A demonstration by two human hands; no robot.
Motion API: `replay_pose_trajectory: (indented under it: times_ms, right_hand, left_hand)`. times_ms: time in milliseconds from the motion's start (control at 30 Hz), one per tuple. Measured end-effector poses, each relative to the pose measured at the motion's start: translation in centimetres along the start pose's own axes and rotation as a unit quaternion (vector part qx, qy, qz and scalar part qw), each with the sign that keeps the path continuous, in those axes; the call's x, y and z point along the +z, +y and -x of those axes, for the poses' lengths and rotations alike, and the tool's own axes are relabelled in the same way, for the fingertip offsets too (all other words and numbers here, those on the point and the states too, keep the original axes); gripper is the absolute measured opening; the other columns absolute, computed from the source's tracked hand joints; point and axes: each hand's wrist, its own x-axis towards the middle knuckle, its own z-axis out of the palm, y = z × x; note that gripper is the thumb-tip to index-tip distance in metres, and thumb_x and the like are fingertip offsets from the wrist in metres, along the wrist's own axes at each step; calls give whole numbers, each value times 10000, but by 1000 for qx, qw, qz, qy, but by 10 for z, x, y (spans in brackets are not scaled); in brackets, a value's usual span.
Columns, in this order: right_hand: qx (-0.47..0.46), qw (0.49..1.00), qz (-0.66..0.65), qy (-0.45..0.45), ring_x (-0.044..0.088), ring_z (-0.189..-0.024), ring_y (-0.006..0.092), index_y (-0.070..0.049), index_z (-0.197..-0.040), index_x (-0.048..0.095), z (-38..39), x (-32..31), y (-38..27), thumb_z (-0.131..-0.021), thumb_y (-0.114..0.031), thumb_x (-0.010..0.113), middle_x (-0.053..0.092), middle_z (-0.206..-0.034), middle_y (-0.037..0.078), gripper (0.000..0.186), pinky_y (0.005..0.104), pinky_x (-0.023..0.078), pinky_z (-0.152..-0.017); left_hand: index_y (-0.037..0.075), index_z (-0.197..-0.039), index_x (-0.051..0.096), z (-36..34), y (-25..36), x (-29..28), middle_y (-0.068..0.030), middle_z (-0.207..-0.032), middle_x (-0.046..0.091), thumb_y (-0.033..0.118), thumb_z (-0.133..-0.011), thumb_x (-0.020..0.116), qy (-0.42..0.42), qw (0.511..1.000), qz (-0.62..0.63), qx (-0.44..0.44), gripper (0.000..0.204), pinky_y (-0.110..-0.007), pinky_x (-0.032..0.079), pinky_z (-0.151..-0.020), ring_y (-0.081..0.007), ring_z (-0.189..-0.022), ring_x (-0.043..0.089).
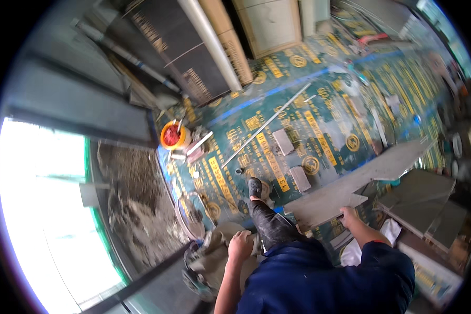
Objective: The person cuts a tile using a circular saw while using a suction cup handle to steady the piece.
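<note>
While the right hand [349, 216] grips the edge of a grey notched panel [345, 189], this panel is at the person's right, over the green floor sheet [246, 133]. The left hand [240, 246] has curled fingers near a beige object [214, 254]; whether they hold something, I cannot tell. Beyond lie two pale blocks [300, 179].

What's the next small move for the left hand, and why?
Probably bring the left hand across to the left end of the long grey board. Only the right hand is at its near edge, and the board extends to both sides of that hand; the left hand is off it, by the beige sack. A second hand would likely steady it.
</note>
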Motion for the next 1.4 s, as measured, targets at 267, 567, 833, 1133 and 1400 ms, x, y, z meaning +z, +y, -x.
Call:
replay_pose_trajectory:
  times_ms: [267, 567, 833, 1133, 1400]
  right_hand:
    - [23, 978, 27, 206, 670, -870, 270, -57, -1031, 698, 28, 22, 35, -825, -116, 713, 673, -933, 104, 214, 435, 551, -720]
    - [0, 963, 25, 267, 676, -732, 299, -5, -989, 696, 55, 59, 7, -867, -156, 695, 709, -889, 131, 194, 430, 526, -636]
    - [30, 903, 156, 398, 693, -996, 438, 71, -1041, 708, 55, 107, -23, -815, -261, 741, 714, -996, 281, 403, 443, 549, -800]
    - [110, 886, 138, 429, 690, -1019, 418, 57, -981, 738, 60, 163, -65, -785, -161, 687, 704, -1020, 299, 298, 445, 559, -865]
    - [136, 882, 107, 438, 684, -1008, 434, 78, -946, 729, 47, 192, -107, -773, -161, 646, 685, -1008, 323, 306, 454, 549, -901]
  left_hand:
    - [71, -1105, 683, -156, -79, -92, -222, -1036, 703, 297, -898, 593, -275, 953, -120, 42, 319, -497, 519, -883, -424, -1014, 658]
    - [28, -1094, 733, -367, -126, -154, -143, -952, 753, 213, -875, 650, -185, 981, -54, -36, 298, -349, 552, -820, -245, -893, 727]
    - [-33, -1017, 716, -501, -87, -134, -97, -858, 717, 120, -865, 667, -312, 936, 25, -161, 221, -298, 544, -688, -177, -763, 688]
    - [14, -1065, 701, -754, 89, -88, -100, -887, 729, 138, -908, 663, -440, 888, -103, -90, 203, -322, 511, -672, -205, -776, 698]
    - [-17, -883, 717, -913, 429, 89, -263, -926, 703, 269, -890, 545, -333, 552, -502, 577, 334, -522, 519, -819, -461, -904, 666]
